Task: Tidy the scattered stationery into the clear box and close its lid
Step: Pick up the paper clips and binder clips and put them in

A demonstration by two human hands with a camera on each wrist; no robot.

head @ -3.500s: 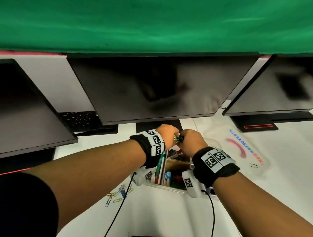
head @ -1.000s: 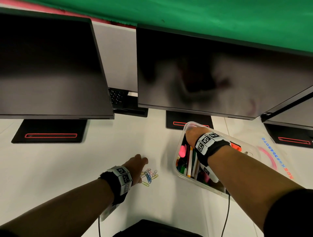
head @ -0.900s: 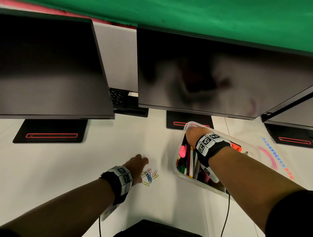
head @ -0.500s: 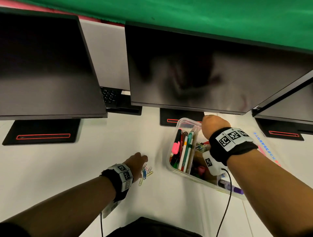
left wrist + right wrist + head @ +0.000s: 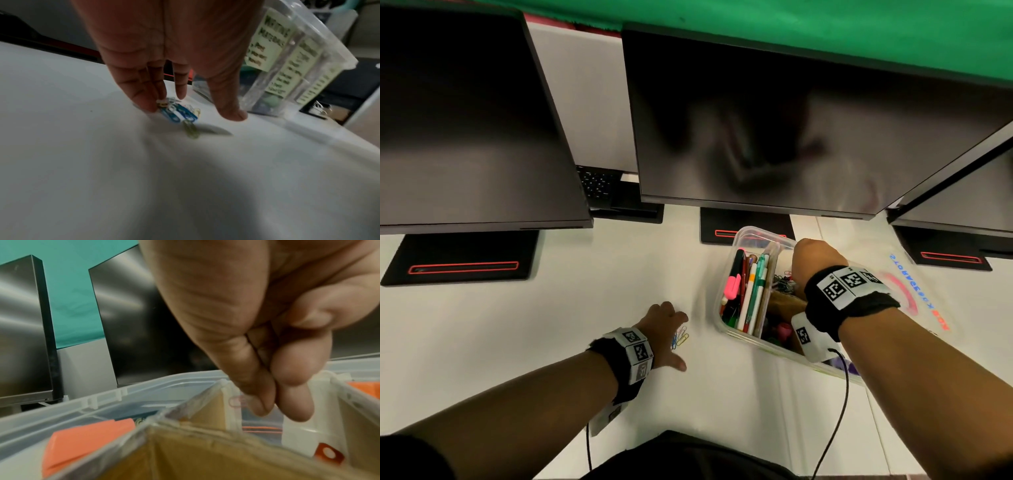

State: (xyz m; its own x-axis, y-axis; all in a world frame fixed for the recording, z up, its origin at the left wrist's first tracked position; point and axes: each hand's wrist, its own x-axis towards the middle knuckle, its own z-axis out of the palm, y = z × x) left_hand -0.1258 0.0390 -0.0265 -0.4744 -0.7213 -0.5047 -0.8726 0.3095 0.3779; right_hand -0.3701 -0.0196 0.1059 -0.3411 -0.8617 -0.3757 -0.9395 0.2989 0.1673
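Observation:
The clear box (image 5: 725,328) stands open on the white desk, with pens and markers (image 5: 748,291) in its left compartment. Over a middle compartment my right hand (image 5: 275,410) pinches a pink paper clip (image 5: 238,401) between thumb and finger; in the head view this hand (image 5: 812,254) hides its own fingers. To the left of the box lies a small heap of coloured paper clips (image 5: 177,115). My left hand (image 5: 193,112) reaches down on them with straight fingertips (image 5: 151,106) touching the heap and the thumb set apart on the desk. The same heap (image 5: 681,337) shows beside the left hand (image 5: 671,325).
The clear lid (image 5: 914,294), printed with coloured letters, lies flat to the right of the box. Three dark monitors (image 5: 756,120) on black stands (image 5: 462,260) line the back of the desk. A black keyboard (image 5: 599,185) sits behind the left monitor. Green labels (image 5: 269,48) cover the box's side.
My right hand has moved from the left pen compartment toward the box's middle. The left hand stays at the paper clips, and the heap now lies bunched tighter against its fingers.

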